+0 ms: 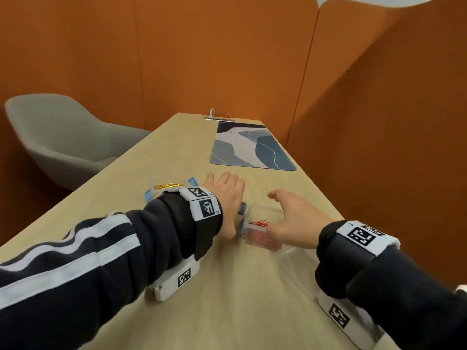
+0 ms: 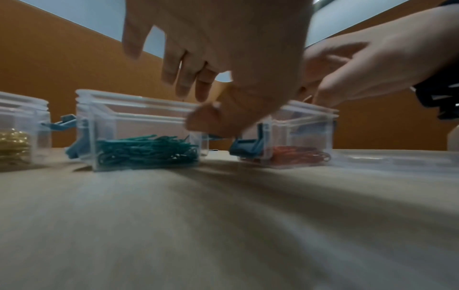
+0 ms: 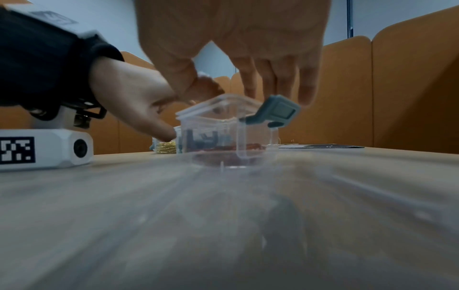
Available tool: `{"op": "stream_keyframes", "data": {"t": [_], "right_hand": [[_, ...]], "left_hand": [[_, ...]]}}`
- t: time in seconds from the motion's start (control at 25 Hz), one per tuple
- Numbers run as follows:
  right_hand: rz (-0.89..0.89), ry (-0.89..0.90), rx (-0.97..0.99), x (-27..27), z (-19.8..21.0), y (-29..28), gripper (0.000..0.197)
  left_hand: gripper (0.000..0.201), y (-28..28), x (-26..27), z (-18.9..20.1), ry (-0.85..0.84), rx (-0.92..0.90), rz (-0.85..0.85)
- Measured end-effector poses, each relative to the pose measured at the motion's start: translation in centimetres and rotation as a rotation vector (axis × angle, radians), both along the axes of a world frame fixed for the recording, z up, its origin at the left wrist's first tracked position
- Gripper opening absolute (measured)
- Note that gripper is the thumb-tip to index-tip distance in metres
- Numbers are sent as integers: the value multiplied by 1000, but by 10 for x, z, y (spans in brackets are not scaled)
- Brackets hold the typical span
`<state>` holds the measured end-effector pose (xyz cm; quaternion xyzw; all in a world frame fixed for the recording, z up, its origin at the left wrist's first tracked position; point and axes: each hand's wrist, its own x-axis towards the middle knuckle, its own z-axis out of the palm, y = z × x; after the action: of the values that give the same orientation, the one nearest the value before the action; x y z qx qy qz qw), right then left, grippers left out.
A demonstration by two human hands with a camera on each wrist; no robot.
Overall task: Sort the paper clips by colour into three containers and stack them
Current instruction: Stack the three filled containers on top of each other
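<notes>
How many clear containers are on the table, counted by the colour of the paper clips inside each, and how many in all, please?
Container of gold clips: 1
Container of teal clips: 1
Container of red clips: 1
Total: 3 containers, standing side by side on the table, none stacked.
</notes>
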<state>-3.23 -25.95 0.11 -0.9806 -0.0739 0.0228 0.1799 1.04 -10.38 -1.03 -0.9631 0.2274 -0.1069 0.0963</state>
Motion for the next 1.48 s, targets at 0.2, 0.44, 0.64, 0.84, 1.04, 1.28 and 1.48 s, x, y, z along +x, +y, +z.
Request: {"op": "stream_keyframes", "data": {"t": [0.2,0.44,0.64,0.84,1.04,1.28,1.48], "right_hand": [[133,155,-25,-2,-4,4,81],[240,198,101,-12,-7,9,80],[233,188,209,-12,-5,10,80],[188,192,221,-14,-6,9,64],[175,212,186,-12,-6,9,58],[165,220,189,-10,-7,7,54],[47,184,261,-11,-3,4,40]], "left_hand": [[66,13,20,-7,192,-5,134],[70,32,14,22,294,-275,184],[72,38,-14,61,539,-662,82],[68,18,-30,49,613,-546,-18],[59,17,-31,43,639,-449,-4],[61,14,-32,47,657,-394,28],[74,17,-37,40,629,-478,13]]}}
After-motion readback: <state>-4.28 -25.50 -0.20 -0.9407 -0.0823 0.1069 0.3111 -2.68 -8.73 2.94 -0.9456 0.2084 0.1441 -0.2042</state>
